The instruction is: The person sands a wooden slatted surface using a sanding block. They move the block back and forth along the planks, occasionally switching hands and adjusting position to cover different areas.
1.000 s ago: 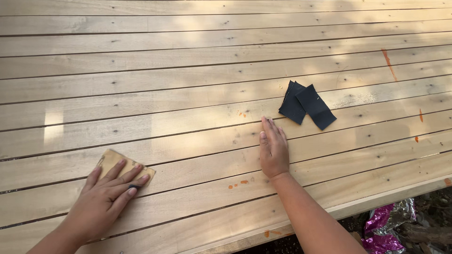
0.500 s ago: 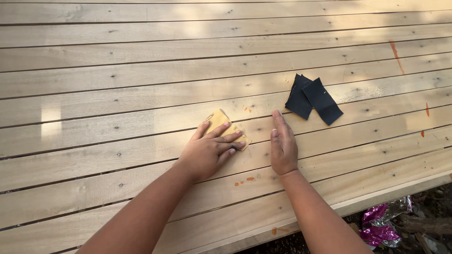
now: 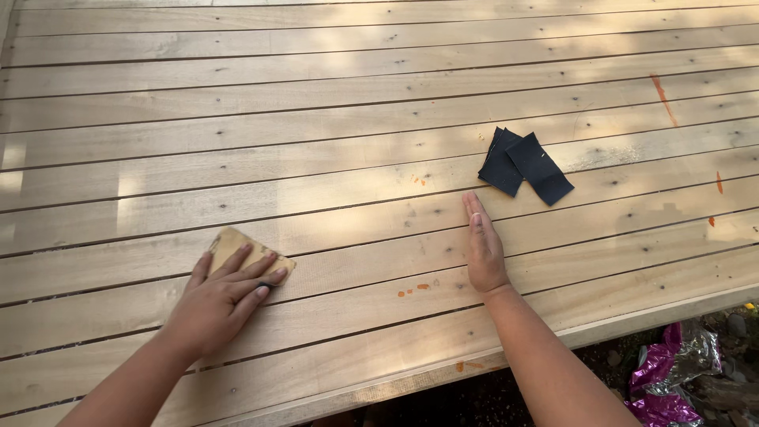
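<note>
The left hand lies spread over a tan sheet of sandpaper, fingers flat on top and pressing it to the pale wooden slats of the tabletop; the sheet's far corner shows beyond the fingertips, on a slat near the front edge. The right hand rests open and flat on the bare wood, fingers together and holding nothing, well apart from the left. Just beyond its fingertips lie two dark sandpaper pieces, overlapping; purple foil wrapping sits on the ground below the front edge.
</note>
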`<state>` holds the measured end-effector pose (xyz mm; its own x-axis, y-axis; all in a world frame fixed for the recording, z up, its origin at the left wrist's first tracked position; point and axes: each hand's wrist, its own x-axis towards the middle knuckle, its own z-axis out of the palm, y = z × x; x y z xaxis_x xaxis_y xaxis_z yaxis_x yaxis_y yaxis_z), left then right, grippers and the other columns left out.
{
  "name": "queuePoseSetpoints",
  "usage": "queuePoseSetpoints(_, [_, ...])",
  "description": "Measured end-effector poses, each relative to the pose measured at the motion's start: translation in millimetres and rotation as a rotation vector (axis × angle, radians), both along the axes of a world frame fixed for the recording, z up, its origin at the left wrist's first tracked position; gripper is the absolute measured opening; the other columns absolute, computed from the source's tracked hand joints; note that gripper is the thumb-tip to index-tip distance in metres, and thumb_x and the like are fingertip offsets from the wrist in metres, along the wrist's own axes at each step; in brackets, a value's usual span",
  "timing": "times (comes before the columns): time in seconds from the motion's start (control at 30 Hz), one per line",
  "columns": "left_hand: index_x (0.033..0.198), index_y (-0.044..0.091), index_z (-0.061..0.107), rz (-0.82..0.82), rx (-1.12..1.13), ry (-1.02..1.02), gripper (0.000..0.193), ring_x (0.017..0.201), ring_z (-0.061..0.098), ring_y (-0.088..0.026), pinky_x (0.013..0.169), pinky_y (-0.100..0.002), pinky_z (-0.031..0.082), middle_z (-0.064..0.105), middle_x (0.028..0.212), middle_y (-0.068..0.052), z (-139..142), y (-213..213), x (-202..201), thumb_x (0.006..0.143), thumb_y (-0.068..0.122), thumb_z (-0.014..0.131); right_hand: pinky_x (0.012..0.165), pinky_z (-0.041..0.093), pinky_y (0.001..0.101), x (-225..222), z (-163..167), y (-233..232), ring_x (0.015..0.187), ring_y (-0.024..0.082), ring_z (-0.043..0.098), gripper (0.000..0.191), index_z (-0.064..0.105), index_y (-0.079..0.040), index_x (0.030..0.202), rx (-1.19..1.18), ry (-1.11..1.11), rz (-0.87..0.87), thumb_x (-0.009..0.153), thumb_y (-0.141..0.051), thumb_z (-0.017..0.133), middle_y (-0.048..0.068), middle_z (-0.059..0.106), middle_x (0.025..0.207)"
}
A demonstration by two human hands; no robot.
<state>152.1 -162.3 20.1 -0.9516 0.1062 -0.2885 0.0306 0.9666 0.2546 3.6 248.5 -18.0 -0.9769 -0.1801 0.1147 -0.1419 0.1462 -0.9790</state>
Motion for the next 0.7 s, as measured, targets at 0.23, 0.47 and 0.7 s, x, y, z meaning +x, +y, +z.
queuePoseSetpoints(0.23, [0.141,0.032,0.059,-0.413,0.166,0.138,0.041,0.156,0.023,-0.012,0.126,-0.054,0.003,0.042,0.16,0.018,20.7,247.5,-96.8,0.106,0.042,0.04,0.124,0.023,0.0338,42.2,0.3,17.8,0.156,0.025,0.027,0.069,0.022,0.003,0.161,-0.014,-0.111,0.051,0.108,-0.04,0.032,0.018,0.029,0.168])
queuePoseSetpoints(0.47, [0.14,0.045,0.057,-0.256,0.172,0.148,0.043,0.153,0.021,-0.014,0.126,-0.049,0.002,0.041,0.156,0.019,-3.4,148.2,-43.1,0.104,0.039,0.033,0.124,0.023,0.0349,68.4,12.6,11.6,0.157,0.026,0.026,0.068,0.025,0.001,0.16,0.286,-0.074,-0.084,0.108,-0.042,0.036,0.018,0.03,0.168])
queuePoseSetpoints(0.7, [0.144,0.054,0.048,0.25,-0.165,0.101,0.047,0.154,0.019,-0.012,0.125,-0.053,0.01,0.032,0.162,0.025,1.1,-104.3,103.3,0.101,0.05,0.03,0.123,0.022,0.0336,90.2,25.4,3.3,0.155,0.022,0.025,0.072,0.022,-0.005,0.16,0.263,-0.304,-0.077,0.103,-0.048,0.032,0.013,0.028,0.168])
